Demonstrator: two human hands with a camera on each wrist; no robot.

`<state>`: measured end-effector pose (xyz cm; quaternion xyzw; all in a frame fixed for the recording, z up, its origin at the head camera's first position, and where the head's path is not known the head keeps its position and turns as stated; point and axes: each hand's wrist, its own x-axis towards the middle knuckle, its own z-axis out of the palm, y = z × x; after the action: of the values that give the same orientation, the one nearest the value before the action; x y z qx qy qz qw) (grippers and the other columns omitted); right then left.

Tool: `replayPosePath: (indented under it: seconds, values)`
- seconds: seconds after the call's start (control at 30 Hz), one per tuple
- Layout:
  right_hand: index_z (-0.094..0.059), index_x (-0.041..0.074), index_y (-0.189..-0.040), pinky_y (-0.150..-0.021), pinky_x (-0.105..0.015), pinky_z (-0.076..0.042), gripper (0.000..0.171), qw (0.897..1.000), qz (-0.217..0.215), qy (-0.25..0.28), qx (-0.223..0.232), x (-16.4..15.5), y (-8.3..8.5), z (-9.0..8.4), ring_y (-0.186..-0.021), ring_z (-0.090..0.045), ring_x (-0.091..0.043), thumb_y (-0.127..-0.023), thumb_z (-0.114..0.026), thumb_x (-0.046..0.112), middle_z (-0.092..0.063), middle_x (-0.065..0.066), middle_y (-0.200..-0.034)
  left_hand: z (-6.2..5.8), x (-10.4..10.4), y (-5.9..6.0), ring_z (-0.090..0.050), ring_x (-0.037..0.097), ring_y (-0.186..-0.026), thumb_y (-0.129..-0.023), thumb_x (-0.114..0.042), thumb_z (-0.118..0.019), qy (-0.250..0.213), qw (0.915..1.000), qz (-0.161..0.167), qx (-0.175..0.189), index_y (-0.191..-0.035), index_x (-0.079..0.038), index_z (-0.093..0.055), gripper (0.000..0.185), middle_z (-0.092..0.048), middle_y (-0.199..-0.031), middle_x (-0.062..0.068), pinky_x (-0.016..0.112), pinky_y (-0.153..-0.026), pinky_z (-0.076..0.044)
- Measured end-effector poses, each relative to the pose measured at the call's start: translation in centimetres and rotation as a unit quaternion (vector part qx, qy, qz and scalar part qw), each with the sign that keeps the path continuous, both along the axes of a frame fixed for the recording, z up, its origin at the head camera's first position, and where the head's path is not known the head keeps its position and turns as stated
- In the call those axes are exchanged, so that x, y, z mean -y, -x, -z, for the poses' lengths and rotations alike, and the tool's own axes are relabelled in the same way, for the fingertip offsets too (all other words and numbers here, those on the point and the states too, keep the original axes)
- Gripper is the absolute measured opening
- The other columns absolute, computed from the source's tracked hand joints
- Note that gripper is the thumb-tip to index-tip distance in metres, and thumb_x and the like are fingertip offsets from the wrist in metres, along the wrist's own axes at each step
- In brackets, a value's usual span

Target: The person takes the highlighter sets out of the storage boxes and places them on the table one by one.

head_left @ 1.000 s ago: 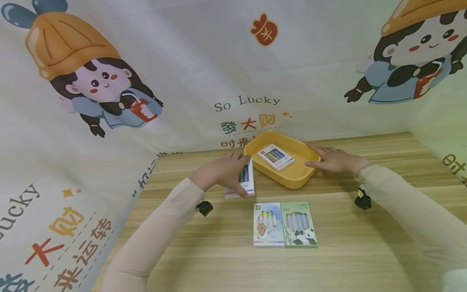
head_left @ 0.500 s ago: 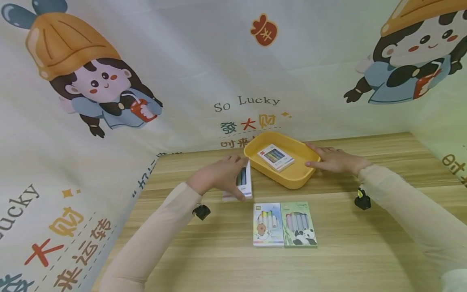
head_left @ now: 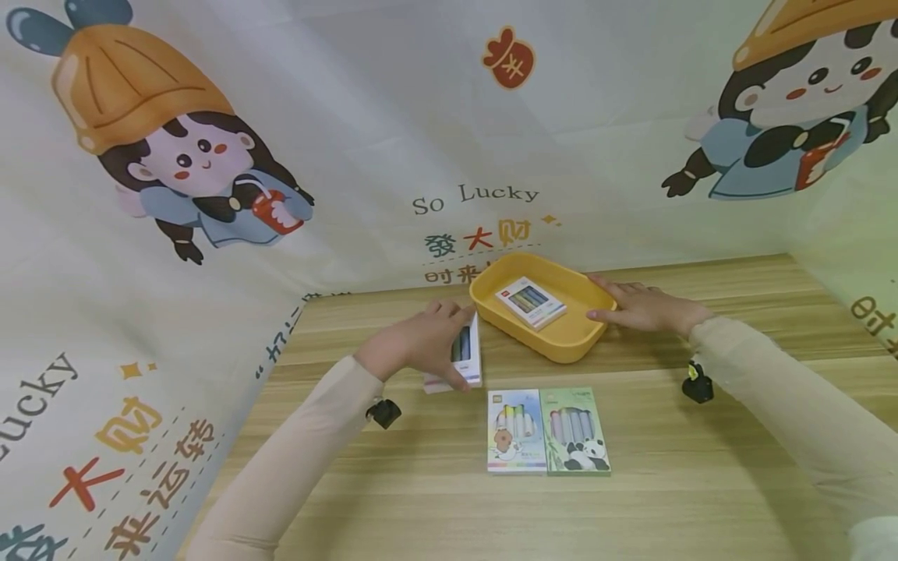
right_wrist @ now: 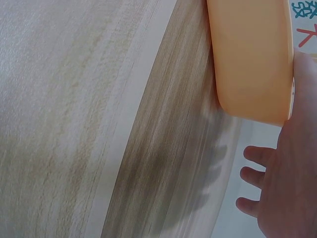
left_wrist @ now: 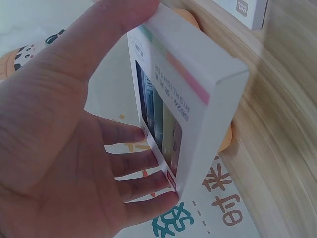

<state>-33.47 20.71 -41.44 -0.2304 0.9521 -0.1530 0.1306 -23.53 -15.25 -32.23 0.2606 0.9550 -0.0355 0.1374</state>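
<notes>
My left hand [head_left: 417, 341] holds a white box of highlighters [head_left: 470, 365] left of a yellow tray [head_left: 578, 305]. In the left wrist view, the thumb is on one edge of the highlighter box [left_wrist: 208, 99] and the fingertips are on the opposite edge. Pens show through its window. My right hand [head_left: 641, 308] holds the tray's right end, thumb over the rim. In the right wrist view, several fingers [right_wrist: 255, 177] hang free below the tray's wall [right_wrist: 252, 59]. Inside the tray lies another white pen box [head_left: 531, 302].
Side by side in front of the tray lie a blue-and-white pen box [head_left: 515, 431] and a green panda pen box [head_left: 577, 431]. A printed cloth [head_left: 365, 140] stands behind and beside the wooden table [head_left: 533, 514].
My left hand has moved slightly left and toward me with the highlighter box, away from the tray. The right hand and the tray have stayed in place.
</notes>
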Motion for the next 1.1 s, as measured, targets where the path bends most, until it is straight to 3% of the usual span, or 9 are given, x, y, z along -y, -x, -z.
replayPosePath:
  seconds: [0.23,1.1]
  values:
    - [0.004,0.024,-0.16,-0.115,-0.076,-0.013,0.087,1.0,-0.001,0.0,-0.001,0.0,0.0,0.1,-0.145,-0.018,-0.057,-0.096,-0.031,0.071,-0.018,-0.024,-0.163,0.2,0.1,-0.2,-0.041,0.03,-0.133,-0.064,-0.059,-0.086,-0.006,1.0,0.003,0.002,-0.158,-0.005,-0.019,0.127,-0.039,-0.153,0.016,0.046,-0.112,-0.044]
    - [0.003,0.022,-0.16,-0.114,-0.076,-0.016,0.086,1.0,-0.003,-0.001,-0.008,0.0,-0.2,-0.1,-0.144,-0.021,-0.058,-0.097,-0.032,0.069,-0.019,-0.025,-0.163,0.6,0.7,-1.7,-0.039,0.032,-0.14,-0.063,-0.06,-0.086,-0.011,0.9999,0.004,0.0,-0.158,-0.006,-0.02,0.128,-0.035,-0.157,0.016,0.047,-0.117,-0.038]
